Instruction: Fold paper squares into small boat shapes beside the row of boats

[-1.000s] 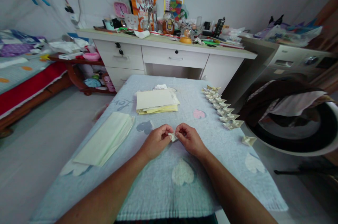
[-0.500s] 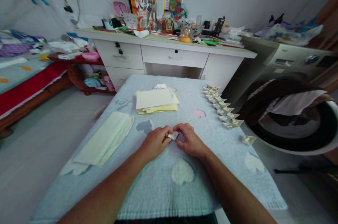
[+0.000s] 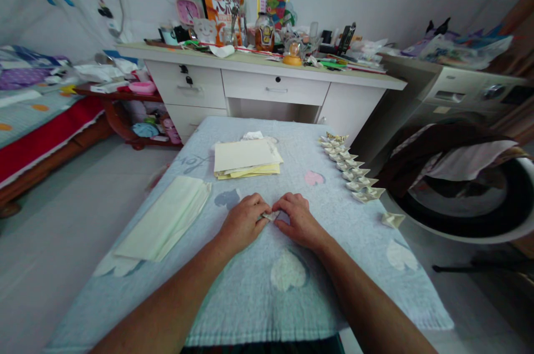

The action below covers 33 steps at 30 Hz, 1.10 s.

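Note:
Between my fingertips is a small folded piece of paper point(image 3: 271, 216), pale and partly covered by the fingers. My left hand point(image 3: 246, 220) pinches its left end, and my right hand point(image 3: 297, 219) pinches the right end. Both hands are low over the cloth-covered table point(image 3: 250, 298). Several folded paper boats point(image 3: 359, 182) stand in a slanting row at the right side. Nearer to me, apart from that row, sits a single folded paper piece point(image 3: 392, 220). Beyond my hands lies a stack of cream and yellow paper sheets point(image 3: 246, 156).
A pile of long pale green paper point(image 3: 164, 220) lies at the table's left. Behind the table stands a white desk point(image 3: 275, 78) crowded with jars and packets. On the right is a washing machine point(image 3: 450, 120) with clothes hanging from its open door; a bed point(image 3: 41, 131) is at far left.
The folded paper has tilted and looks flatter between the fingertips. My hands have shifted slightly, with the fingers closer around it. The boats and paper stacks stay put.

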Available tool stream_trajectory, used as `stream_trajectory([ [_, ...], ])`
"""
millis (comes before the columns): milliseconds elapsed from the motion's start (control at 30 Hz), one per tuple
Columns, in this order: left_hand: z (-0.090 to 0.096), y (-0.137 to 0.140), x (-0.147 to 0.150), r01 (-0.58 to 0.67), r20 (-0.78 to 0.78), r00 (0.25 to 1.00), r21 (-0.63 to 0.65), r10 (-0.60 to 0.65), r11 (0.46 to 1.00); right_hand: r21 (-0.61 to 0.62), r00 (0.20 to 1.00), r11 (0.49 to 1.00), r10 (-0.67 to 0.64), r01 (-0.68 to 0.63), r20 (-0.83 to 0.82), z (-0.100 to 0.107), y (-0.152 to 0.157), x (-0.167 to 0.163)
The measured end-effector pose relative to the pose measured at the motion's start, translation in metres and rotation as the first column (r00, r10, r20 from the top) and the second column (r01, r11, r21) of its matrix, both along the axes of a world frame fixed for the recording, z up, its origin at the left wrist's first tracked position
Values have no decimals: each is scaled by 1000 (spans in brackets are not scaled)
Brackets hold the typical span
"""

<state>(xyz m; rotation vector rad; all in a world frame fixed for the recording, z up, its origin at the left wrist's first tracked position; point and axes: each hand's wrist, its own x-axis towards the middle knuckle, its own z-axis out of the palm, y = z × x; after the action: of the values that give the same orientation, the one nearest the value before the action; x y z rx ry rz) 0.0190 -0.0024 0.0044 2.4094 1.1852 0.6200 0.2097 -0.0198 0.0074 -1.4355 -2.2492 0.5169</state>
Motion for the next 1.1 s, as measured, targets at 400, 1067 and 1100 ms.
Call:
stream_trajectory([
  [400,-2,1,4,126,-183,978,138,-99,982,52,999,998,31,-32,11,-2,2,0],
  [1067,-2,-1,2,32,-81,996,76,-25,997,153,989,978,135,-142,56,-2,4,-3],
  [1100,-3,-1,2,34,-80,996,77,-28,996,158,989,977,137,-145,61,-2,4,-3],
])
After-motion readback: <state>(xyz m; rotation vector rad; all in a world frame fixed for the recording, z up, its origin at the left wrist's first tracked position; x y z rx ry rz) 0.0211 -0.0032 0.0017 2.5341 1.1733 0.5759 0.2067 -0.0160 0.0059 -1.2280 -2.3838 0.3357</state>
